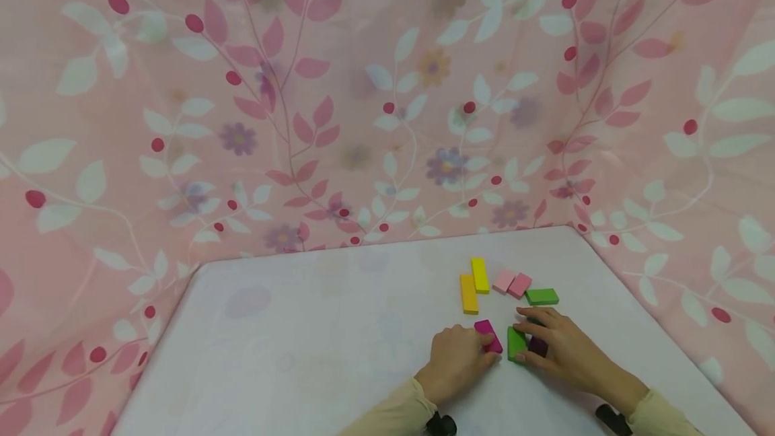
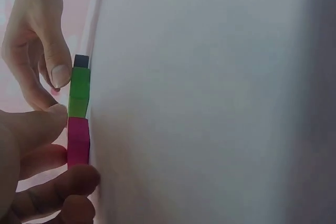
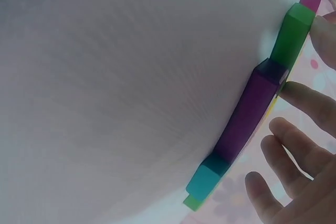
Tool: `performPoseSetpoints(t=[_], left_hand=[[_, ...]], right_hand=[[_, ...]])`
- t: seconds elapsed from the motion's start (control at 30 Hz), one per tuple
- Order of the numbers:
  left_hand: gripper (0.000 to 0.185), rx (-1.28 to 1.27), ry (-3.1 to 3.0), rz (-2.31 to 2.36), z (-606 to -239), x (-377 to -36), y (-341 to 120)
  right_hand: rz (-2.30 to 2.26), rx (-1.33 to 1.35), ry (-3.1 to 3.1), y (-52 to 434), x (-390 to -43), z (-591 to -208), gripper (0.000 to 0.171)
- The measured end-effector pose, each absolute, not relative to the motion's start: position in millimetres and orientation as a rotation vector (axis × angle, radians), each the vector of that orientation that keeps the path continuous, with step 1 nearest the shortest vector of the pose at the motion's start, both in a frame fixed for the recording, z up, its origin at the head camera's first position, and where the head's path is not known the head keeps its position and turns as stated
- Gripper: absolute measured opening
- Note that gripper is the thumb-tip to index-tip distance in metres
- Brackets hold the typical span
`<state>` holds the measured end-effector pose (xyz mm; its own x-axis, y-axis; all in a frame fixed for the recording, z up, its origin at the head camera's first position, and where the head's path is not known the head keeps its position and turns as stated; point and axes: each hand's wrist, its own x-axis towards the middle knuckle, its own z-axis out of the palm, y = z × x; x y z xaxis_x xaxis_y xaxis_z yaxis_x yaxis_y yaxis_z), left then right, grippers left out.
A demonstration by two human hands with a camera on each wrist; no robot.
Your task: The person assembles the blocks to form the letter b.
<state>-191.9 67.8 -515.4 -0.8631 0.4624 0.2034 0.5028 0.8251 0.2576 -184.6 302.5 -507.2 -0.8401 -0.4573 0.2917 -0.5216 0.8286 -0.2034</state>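
Observation:
My left hand (image 1: 480, 350) pinches a magenta block (image 1: 488, 336) flat on the white table; in the left wrist view its thumb and fingers (image 2: 63, 182) curl round that magenta block (image 2: 78, 142). Directly right lies a green block (image 1: 517, 344), pinched between my right hand's (image 1: 525, 340) index finger and thumb. A purple block (image 1: 537, 346) sits partly hidden under that hand. The right wrist view shows the green block (image 3: 291, 38), purple block (image 3: 252, 111) and a teal block (image 3: 205, 179) in a row, with the fingers (image 3: 304, 100) beside them.
Farther back on the table (image 1: 315, 342) lie a yellow block (image 1: 480, 274), an orange block (image 1: 469, 293), two pink blocks (image 1: 511, 283) and another green block (image 1: 541, 297). Pink floral cloth (image 1: 363, 99) hangs behind and on both sides.

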Motion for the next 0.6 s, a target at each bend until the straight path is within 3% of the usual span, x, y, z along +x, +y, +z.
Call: performPoseSetpoints(t=[0.43, 0.6], left_hand=[[0.018, -0.651, -2.888, -0.659, -521.4, -194.6, 70.1], [0.028, -0.637, -2.857, -0.774, -522.2, -197.3, 70.1]], right_hand=[[0.423, 0.749, -2.77, 301.7, -181.7, -505.2, 0.049], [0.423, 0.73, -2.751, 302.6, -181.4, -505.1, 0.05]])
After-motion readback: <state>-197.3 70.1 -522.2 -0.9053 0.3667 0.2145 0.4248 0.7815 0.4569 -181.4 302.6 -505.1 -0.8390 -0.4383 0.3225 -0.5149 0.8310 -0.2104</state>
